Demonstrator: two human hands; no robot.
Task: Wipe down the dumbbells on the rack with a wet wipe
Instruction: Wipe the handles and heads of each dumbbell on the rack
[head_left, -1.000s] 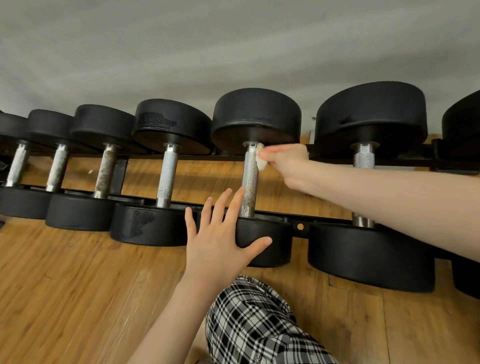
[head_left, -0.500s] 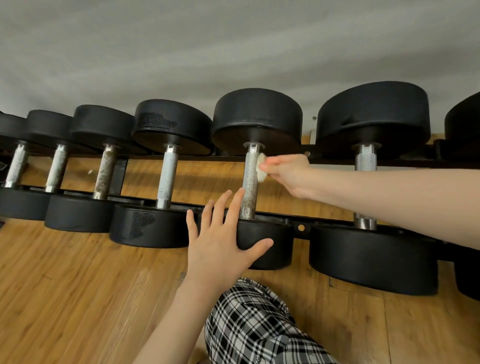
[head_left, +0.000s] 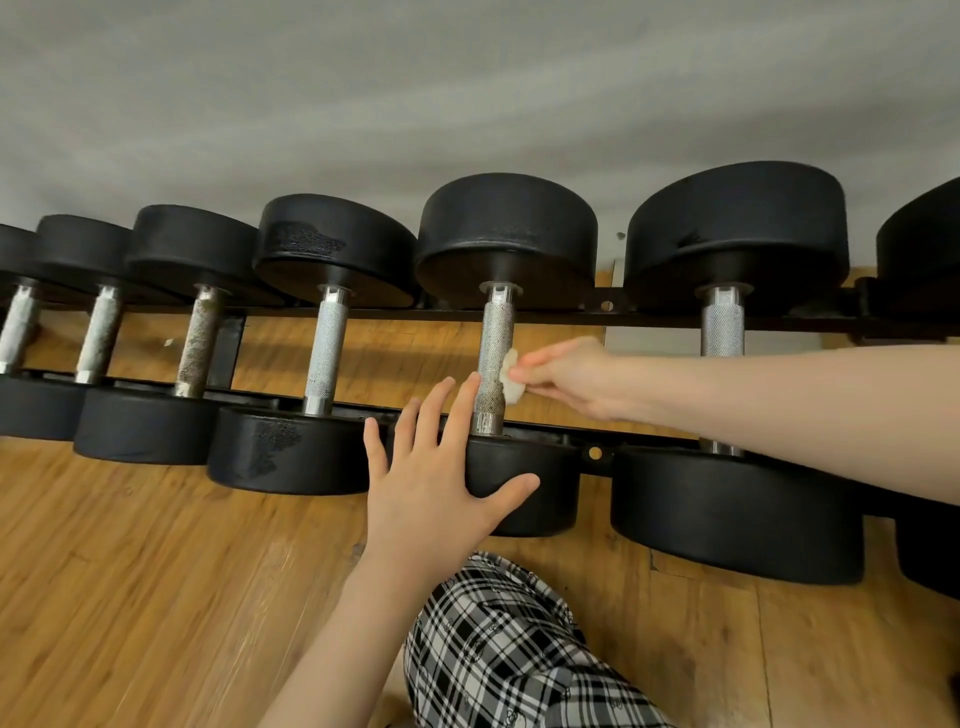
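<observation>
The floor (head_left: 130, 597) under me was warm wood plank, running from the near edge back beneath a low black rack (head_left: 561, 315), and behind the rack rose a plain grey wall (head_left: 415, 104). My knee, in black-and-white plaid shorts (head_left: 498, 649), sat at the near edge.

A row of black dumbbells lay across the rack's 2 rails, each with its long axis running near to far: 1 round head close to me, the other back by the wall, the knurled metal handle bridging the rails between. The heads grew bigger toward the right. The dumbbell (head_left: 506, 228) I was working on sat about mid-row, 1 place left of the biggest fully visible dumbbell (head_left: 737, 234).

My left hand (head_left: 441, 483) was spread flat with straight fingers against the near head of that dumbbell, the thumb splayed out across its black side and the fingertips reaching up beside the bottom of the handle (head_left: 493, 353).

My right hand (head_left: 566, 376) came in from the right, its forearm crossing in front of the big neighbour's handle. Its fingers and thumb pinched a small crumpled white wet wipe (head_left: 510, 378), which was pressed against the right side of the handle, in the lower half of its length.
</observation>
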